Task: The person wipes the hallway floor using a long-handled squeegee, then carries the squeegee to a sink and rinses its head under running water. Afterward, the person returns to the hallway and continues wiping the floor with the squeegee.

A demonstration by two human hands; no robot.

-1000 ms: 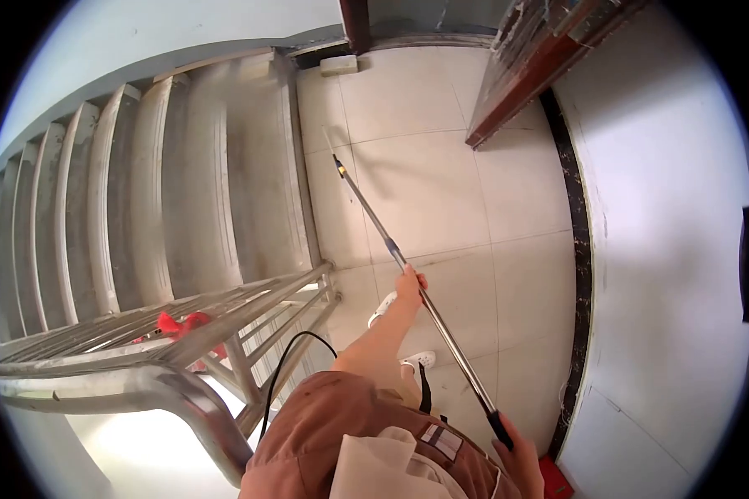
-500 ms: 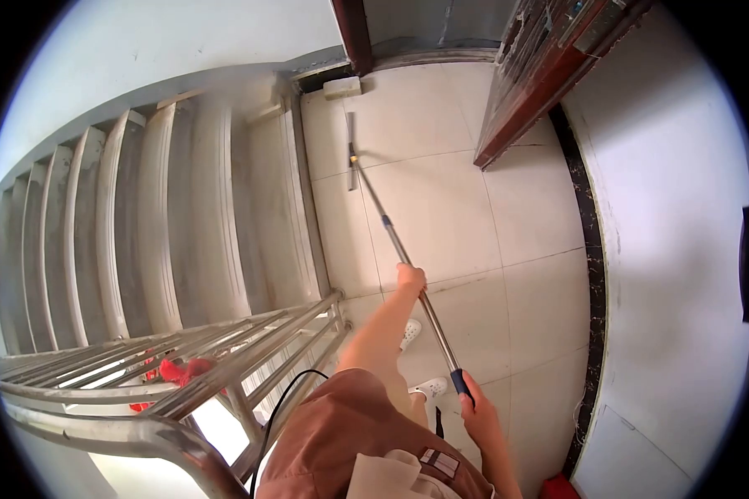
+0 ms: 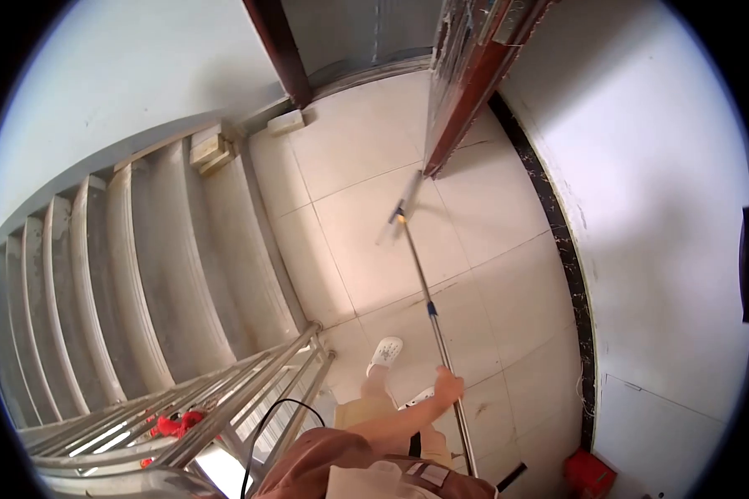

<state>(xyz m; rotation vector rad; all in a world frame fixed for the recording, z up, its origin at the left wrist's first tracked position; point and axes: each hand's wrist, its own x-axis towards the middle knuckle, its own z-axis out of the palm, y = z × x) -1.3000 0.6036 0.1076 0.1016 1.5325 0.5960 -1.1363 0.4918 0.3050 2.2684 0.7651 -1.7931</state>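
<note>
My left hand (image 3: pixel 449 386) is closed around the metal pole of a long-handled floor squeegee (image 3: pixel 431 308). Its narrow bar head (image 3: pixel 401 214), blurred by motion, rests on the pale floor tiles near the lower corner of the open door (image 3: pixel 458 125). A small yellow piece shows where pole and head join. The pole's near end runs down past my brown clothing to the bottom edge. My right hand is out of view.
Stairs (image 3: pixel 208 224) rise on the left behind a metal railing (image 3: pixel 250 366), with red cloth (image 3: pixel 179 424) beyond its bars. Pale blocks (image 3: pixel 211 150) sit on a step, another block (image 3: pixel 286 123) by the doorway. A red object (image 3: pixel 589 474) lies at lower right, beside the white wall (image 3: pixel 666 316).
The squeegee head has swung from beside the stairs rightward to the door's corner and come nearer to me. My left hand moved right and down; my right hand left the view.
</note>
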